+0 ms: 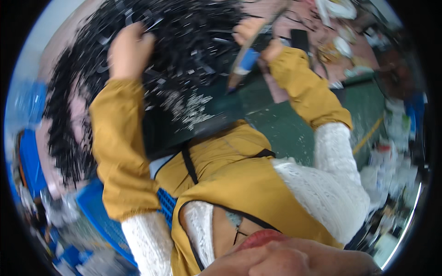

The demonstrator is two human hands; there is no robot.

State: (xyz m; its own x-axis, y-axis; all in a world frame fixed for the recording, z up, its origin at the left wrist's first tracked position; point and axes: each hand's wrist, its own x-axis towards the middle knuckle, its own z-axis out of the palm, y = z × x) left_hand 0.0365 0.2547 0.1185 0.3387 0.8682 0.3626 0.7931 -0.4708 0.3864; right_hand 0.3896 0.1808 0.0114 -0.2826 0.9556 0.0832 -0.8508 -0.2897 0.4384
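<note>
A large heap of thin black strips (193,41) spreads over the pink tabletop (78,108). My left hand (131,53) is over the heap's left part, its fingers curled together; motion blur hides what is in them. On the heap's right side, my right hand (251,32) is closed around a long, slim tool (248,60) with a blue band and a dark, narrowing tip. The tool slants, its tip pointing down toward me, and its exact kind is blurred. Small pale scraps (195,108) lie on a dark sheet (170,131) close to my lap.
Beyond my right forearm lie a black flat rectangular object (299,40), a white crumpled bag (338,9) and small loose items. A blue plastic crate (99,221) stands low at my left. Clear plastic bags (389,168) are piled at the right.
</note>
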